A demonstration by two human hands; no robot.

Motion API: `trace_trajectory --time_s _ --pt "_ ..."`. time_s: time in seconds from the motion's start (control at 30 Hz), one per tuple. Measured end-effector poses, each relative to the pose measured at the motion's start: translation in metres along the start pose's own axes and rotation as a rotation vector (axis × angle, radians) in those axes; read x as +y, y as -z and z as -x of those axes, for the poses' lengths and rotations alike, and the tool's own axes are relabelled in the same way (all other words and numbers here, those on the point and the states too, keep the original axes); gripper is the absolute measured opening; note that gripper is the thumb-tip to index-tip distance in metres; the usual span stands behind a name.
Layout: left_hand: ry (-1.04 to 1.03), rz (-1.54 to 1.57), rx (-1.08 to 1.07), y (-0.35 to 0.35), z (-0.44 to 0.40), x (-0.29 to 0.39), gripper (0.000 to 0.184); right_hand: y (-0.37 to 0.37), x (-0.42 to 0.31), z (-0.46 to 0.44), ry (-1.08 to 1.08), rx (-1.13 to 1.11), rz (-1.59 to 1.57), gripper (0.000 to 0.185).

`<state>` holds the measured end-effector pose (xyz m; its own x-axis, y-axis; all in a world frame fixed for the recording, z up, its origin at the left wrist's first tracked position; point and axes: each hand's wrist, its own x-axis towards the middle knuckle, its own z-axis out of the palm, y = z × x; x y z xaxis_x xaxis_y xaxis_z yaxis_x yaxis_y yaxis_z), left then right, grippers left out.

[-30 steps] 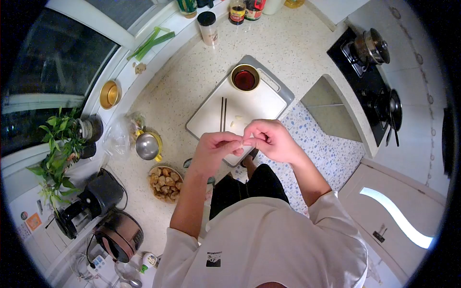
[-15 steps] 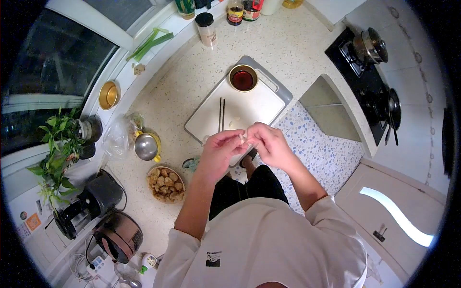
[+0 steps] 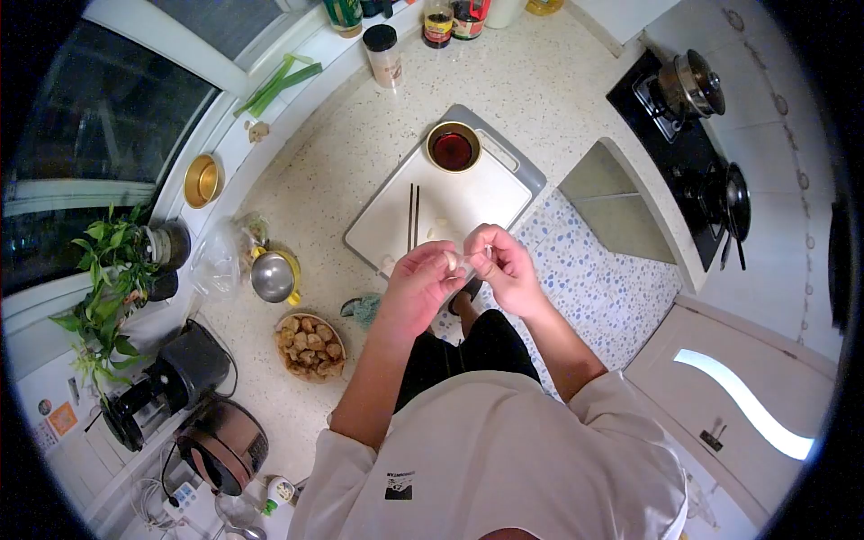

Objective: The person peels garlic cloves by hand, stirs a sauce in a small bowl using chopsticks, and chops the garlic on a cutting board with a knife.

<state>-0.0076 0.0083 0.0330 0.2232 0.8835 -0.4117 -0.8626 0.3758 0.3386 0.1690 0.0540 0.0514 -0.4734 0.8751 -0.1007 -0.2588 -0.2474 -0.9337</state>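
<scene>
Over the near edge of the white cutting board point(image 3: 378, 225), my left hand point(image 3: 416, 286) pinches a small pale garlic clove point(image 3: 451, 262). Close beside it on the right, my right hand point(image 3: 506, 274) has thumb and forefinger pressed together on a thin whitish bit that looks like garlic skin point(image 3: 488, 251). A pair of dark chopsticks point(image 3: 413, 216) lies on the board, with small pale cloves point(image 3: 439, 225) to their right. A gold-rimmed bowl of dark red-brown liquid point(image 3: 453, 148) stands at the board's far end.
Left of my arm are a bowl of browned chunks point(image 3: 310, 346), a metal cup with yellow trim point(image 3: 274, 276) and a bluish cloth point(image 3: 362, 309). Green onions point(image 3: 277, 85) and a gold bowl point(image 3: 203, 180) sit on the sill. A stove with a pot point(image 3: 689, 83) is at right.
My hands have drawn slightly apart, the right one turning so its fingertips lift. More of the clove in my left fingers shows now.
</scene>
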Motion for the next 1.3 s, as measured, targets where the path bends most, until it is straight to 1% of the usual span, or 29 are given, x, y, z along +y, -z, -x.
trace_trajectory --time_s 0.1,0.23,0.3,0.4,0.43,0.5,0.53,0.6,0.7,0.8,0.9,1.0,1.1,1.13,1.23,1.3 --pt "-0.045 -0.014 0.010 0.003 -0.002 -0.004 0.018 -0.004 -0.002 0.001 0.059 0.019 0.079 0.007" --pt "-0.096 -0.065 0.036 -0.001 -0.002 -0.003 0.022 -0.004 0.000 0.001 0.005 0.099 -0.041 0.006" --pt "-0.085 -0.111 0.043 -0.004 -0.002 -0.001 0.025 -0.003 0.004 0.000 -0.023 0.136 -0.112 0.006" --pt "-0.074 -0.179 0.076 -0.013 0.001 0.003 0.030 0.000 0.004 -0.001 -0.077 0.169 -0.331 0.004" --pt "-0.071 -0.202 0.091 -0.015 0.001 0.004 0.031 -0.001 0.004 -0.002 -0.056 0.185 -0.292 0.004" --pt "-0.107 -0.229 0.049 -0.008 0.000 0.002 0.031 -0.003 0.003 -0.004 -0.014 0.217 -0.214 0.004" --pt "-0.124 -0.242 0.027 -0.005 0.000 0.002 0.031 -0.002 0.004 -0.005 -0.005 0.226 -0.247 0.005" --pt "-0.143 -0.348 0.053 -0.004 0.001 0.003 0.030 0.001 0.006 -0.009 0.014 0.244 -0.314 0.009" --pt "-0.196 -0.496 0.079 -0.009 0.004 0.008 0.028 0.006 -0.006 -0.011 -0.128 0.187 -0.423 0.011" --pt "-0.264 -0.565 0.054 -0.012 0.005 0.013 0.027 0.000 -0.009 -0.019 -0.136 0.144 -0.504 0.016" --pt "-0.306 -0.571 0.036 -0.007 0.008 0.018 0.026 0.000 -0.003 -0.031 -0.148 0.051 -0.507 0.001" --pt "-0.327 -0.587 0.050 -0.002 0.007 0.023 0.026 -0.001 0.014 -0.046 -0.186 -0.172 -0.807 0.017" --pt "-0.344 -0.618 0.088 0.001 0.011 0.030 0.026 -0.021 0.030 -0.055 -0.207 -0.112 -0.914 0.027" --pt "-0.349 -0.628 0.101 0.002 0.012 0.033 0.026 -0.029 0.030 -0.058 -0.258 0.013 -0.900 0.026" --pt "-0.370 -0.541 0.102 0.010 0.014 0.039 0.027 -0.030 0.051 -0.073 -0.213 0.024 -0.785 0.021" --pt "-0.375 -0.564 0.118 0.015 0.016 0.044 0.027 -0.025 0.070 -0.085 -0.251 0.000 -0.888 0.017"
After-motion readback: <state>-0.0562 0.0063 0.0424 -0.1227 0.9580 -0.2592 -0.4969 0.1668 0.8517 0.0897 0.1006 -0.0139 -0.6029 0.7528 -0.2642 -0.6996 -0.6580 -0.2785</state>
